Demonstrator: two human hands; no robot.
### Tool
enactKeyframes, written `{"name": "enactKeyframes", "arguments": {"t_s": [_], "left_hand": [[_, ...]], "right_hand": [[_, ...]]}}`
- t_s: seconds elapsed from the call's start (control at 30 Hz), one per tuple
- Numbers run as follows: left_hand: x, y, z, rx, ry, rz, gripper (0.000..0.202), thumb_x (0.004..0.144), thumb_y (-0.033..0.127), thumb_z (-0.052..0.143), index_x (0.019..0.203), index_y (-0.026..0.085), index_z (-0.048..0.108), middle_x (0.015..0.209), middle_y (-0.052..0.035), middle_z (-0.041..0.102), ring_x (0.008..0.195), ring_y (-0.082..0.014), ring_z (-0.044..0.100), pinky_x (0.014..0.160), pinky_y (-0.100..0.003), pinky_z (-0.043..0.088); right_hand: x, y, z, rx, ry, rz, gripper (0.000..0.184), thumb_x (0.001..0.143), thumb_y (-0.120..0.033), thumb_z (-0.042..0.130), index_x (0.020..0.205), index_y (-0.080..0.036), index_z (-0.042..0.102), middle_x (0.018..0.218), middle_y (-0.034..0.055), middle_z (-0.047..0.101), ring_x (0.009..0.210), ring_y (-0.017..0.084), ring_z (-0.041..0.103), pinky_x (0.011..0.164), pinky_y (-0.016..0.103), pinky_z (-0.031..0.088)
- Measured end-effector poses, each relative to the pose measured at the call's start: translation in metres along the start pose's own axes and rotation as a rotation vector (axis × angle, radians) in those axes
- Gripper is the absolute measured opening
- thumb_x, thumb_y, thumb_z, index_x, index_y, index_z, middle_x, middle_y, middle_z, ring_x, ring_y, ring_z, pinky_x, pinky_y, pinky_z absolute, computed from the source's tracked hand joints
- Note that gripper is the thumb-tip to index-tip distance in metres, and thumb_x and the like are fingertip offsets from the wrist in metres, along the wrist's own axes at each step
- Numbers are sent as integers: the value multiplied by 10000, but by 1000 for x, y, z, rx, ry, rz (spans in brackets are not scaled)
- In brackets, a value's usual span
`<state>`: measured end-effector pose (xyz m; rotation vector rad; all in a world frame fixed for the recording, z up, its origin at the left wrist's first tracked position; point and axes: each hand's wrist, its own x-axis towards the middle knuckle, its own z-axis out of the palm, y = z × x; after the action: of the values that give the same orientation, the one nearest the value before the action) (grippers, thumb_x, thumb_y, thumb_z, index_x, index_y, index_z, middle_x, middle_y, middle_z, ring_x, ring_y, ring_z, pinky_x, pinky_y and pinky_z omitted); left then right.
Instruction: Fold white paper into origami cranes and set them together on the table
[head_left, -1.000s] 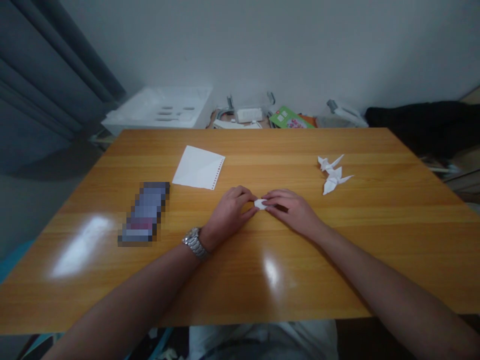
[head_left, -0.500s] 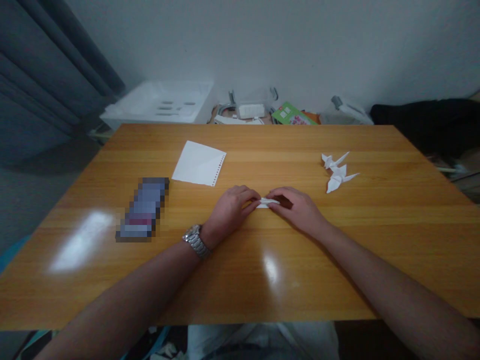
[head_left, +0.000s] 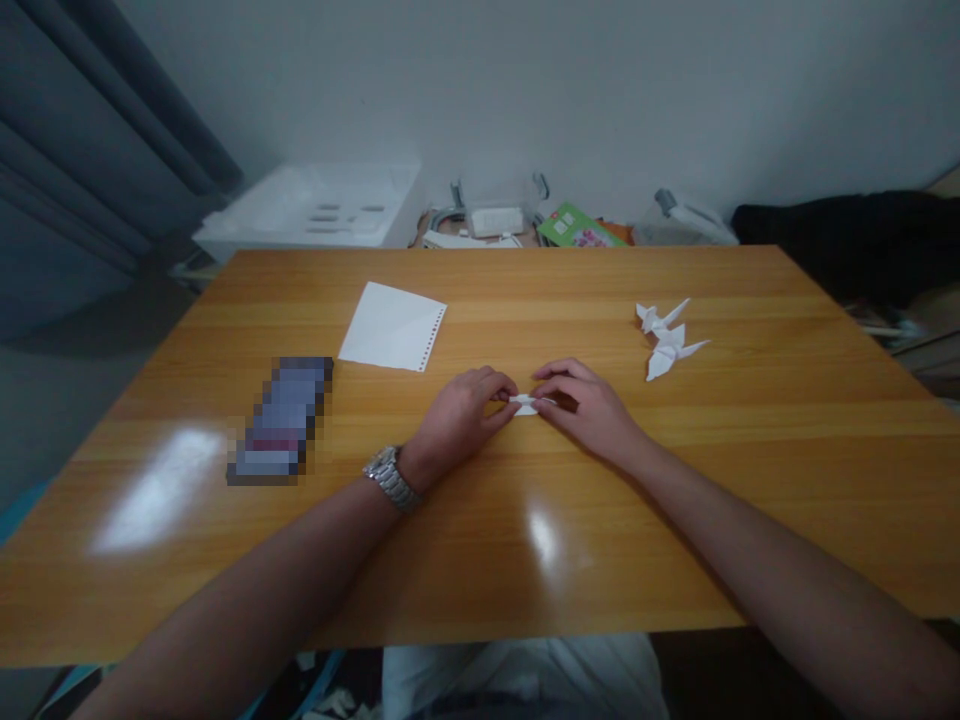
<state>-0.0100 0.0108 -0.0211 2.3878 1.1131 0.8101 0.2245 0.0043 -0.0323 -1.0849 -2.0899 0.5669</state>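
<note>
Between my two hands, over the middle of the table, is a small folded piece of white paper (head_left: 524, 405). My left hand (head_left: 466, 412), with a metal watch (head_left: 391, 478) on its wrist, pinches the paper's left end between thumb and fingers. On the other end my right hand (head_left: 589, 405) closes its thumb and a finger, while its upper fingers are raised a little. The fingertips partly hide the paper. Two white paper cranes (head_left: 666, 350) (head_left: 660, 318) lie together beyond my right hand.
A white sheet with a perforated edge (head_left: 394, 327) lies at the back left of the wooden table (head_left: 480, 560). Nearer is a blurred-out phone-like device (head_left: 283, 420). Behind the table's far edge are a white plastic tub (head_left: 315, 215) and a green booklet (head_left: 577, 226).
The upper fingers of my right hand have lifted and spread from the folded paper. My left hand keeps its pinch. The whole view has shifted slightly.
</note>
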Motion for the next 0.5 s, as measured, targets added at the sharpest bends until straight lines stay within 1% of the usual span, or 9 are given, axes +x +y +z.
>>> {"name": "enactKeyframes", "arguments": {"t_s": [0.1, 0.2, 0.37, 0.5], "left_hand": [[0, -1, 0, -19, 0, 18, 91, 951, 267, 671, 978, 180, 670, 967, -49, 694, 912, -187, 635, 830, -318, 499], [0, -2, -1, -35, -2, 7, 75, 960, 251, 659, 946, 182, 687, 951, -51, 685, 905, -186, 635, 824, -314, 504], [1, -2, -3, -63, -9, -6, 82, 953, 232, 675, 905, 173, 706, 927, -54, 687, 873, -184, 634, 800, -313, 500], [1, -1, -3, -48, -11, 4, 87, 956, 237, 672, 909, 181, 718, 923, -50, 698, 883, -190, 629, 816, -328, 497]], "right_hand": [[0, 0, 1, 11, 11, -3, 82, 949, -286, 665, 965, -232, 725, 1151, 98, 653, 1066, 244, 654, 905, 418, 562], [1, -2, 0, 18, 16, -4, 93, 953, -303, 662, 943, -230, 719, 1129, 98, 657, 1065, 247, 651, 902, 414, 558], [1, -6, -2, 19, -18, -8, 113, 967, -305, 643, 933, -223, 713, 1143, 101, 649, 1049, 238, 650, 893, 395, 552], [2, -6, -2, 8, -41, -26, 123, 972, -291, 637, 910, -214, 710, 1148, 106, 650, 1071, 242, 643, 930, 417, 537]]}}
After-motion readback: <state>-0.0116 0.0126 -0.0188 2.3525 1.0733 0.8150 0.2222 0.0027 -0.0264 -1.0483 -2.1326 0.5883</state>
